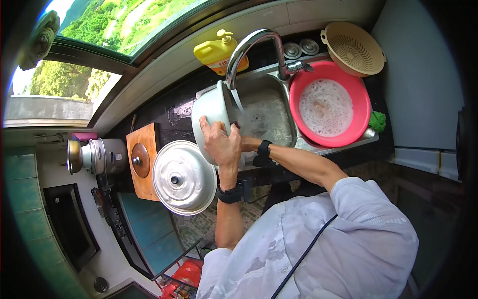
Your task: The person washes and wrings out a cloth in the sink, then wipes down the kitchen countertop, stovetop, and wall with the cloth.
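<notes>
A pale grey metal pot (203,109) is tilted on its side at the left edge of the sink (294,117), its mouth turned toward the basin. My left hand (220,144) grips it, fingers spread over the outer wall and thumb near the rim. Only the back part of my right hand (249,144) shows, at the pot's mouth; its fingers are hidden behind my left hand and the pot. From the curved tap (259,36) a stream of water runs down beside the rim. Both wrists wear black bands.
A red basin (362,107) of foamy water sits at the sink's right, near a beige colander (376,50) and green scrubber (377,122). Behind stands a yellow pump bottle (206,50). Leftward are a large metal lid (191,192) and a cutting board (142,184) bearing a brown lid (141,167).
</notes>
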`<control>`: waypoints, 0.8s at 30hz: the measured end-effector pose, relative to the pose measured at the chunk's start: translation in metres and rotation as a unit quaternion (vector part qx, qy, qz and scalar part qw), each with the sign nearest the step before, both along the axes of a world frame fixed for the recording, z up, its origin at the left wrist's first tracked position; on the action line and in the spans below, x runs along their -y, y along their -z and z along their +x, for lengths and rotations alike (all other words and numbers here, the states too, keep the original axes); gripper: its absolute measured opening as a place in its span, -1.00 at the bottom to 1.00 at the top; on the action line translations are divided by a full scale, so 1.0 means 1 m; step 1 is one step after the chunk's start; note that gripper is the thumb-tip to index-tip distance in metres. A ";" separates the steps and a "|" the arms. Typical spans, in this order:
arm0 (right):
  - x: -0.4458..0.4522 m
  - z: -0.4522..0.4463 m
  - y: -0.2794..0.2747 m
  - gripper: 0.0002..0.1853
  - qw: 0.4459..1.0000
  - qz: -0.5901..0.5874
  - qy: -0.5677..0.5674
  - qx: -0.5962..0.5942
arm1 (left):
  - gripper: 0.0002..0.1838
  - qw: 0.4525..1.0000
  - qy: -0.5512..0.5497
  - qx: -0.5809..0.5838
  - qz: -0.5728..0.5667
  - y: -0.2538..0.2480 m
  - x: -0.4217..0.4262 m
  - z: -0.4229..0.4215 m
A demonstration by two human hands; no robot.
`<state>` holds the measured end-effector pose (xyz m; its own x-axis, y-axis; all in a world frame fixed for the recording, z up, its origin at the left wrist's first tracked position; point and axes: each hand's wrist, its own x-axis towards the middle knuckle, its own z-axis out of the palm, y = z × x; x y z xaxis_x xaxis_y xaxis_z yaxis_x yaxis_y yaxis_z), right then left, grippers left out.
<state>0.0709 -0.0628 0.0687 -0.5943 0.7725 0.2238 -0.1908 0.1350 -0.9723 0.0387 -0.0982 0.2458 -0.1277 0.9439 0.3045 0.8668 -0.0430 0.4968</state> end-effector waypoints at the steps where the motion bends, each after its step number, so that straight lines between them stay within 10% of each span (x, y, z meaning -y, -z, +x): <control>1: -0.001 -0.001 0.000 -0.69 1.000 0.022 0.004 -0.009 | -0.76 1.000 0.003 -0.020 -0.005 -0.005 0.002 0.006; 8: -0.024 -0.017 0.022 -0.61 0.986 0.152 0.002 0.075 | -0.76 0.998 -0.021 0.018 0.048 0.015 -0.004 -0.026; 10: -0.015 0.019 -0.042 -0.55 0.985 0.027 -0.030 0.165 | -0.78 0.989 -0.038 0.139 0.022 0.052 -0.008 -0.056; 11: -0.010 0.035 -0.065 -0.48 0.961 -0.100 -0.057 0.250 | -0.81 0.965 -0.053 0.257 -0.007 0.076 -0.008 -0.074; 17: -0.035 0.068 -0.025 -0.51 0.955 0.041 0.030 0.293 | -0.83 0.667 -0.094 0.718 -0.173 0.184 0.006 -0.095; 23: -0.063 0.095 -0.037 -0.83 0.949 -0.032 0.114 0.293 | -0.85 0.615 -0.136 0.745 -0.221 0.252 0.004 -0.112; 24: -0.072 0.099 -0.023 -0.82 0.944 0.017 0.122 0.305 | -0.73 0.708 -0.159 0.611 -0.315 0.270 -0.003 -0.119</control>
<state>0.1703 0.0091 0.0917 -0.4264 0.9014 -0.0749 0.4439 0.1364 -0.8856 -0.0806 -0.0955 -0.0241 -0.1690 0.7073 -0.6864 -0.3113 0.6225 0.7181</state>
